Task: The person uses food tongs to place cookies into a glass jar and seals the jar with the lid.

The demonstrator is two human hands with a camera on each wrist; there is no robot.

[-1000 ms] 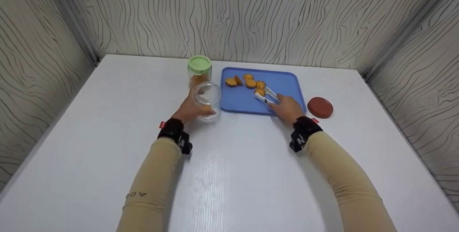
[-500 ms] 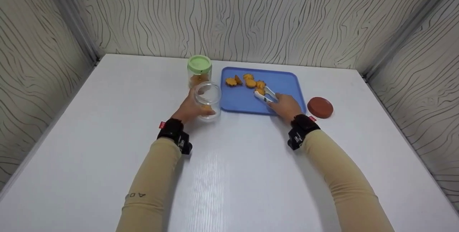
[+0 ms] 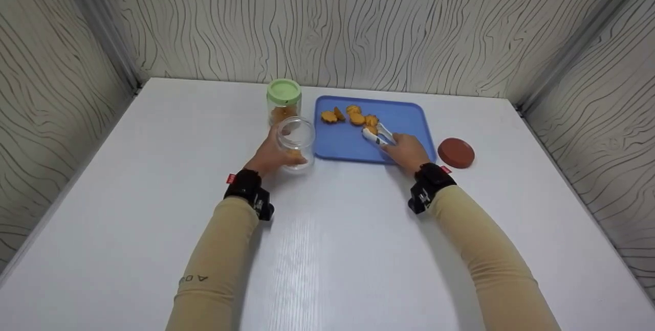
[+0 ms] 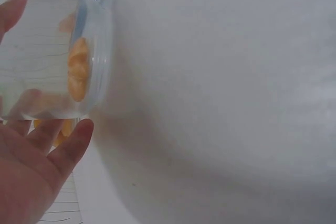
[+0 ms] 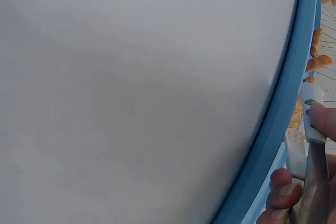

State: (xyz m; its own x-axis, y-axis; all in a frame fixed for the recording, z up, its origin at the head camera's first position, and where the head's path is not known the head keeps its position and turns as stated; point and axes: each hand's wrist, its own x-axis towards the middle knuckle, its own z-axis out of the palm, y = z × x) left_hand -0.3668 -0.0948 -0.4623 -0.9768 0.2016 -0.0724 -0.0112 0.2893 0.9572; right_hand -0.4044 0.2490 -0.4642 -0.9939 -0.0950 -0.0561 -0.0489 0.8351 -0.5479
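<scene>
Head view alone shows a round red lid (image 3: 456,152), right. Left hand (image 3: 270,154) grips a clear jar (image 3: 302,141); right hand (image 3: 408,154) pinches white-tipped metal tongs (image 3: 375,138).

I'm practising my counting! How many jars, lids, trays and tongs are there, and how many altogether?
2 jars: the open jar and the green-topped jar
2 lids: the green lid and the red-brown lid
1 tray: the blue tray
1 pair of tongs
Total: 6

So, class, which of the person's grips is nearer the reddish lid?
Right. The right grip is just left of the reddish lid, over the near edge of the blue tray; the left grip holds the clear jar, farther off, left of the tray.
</scene>
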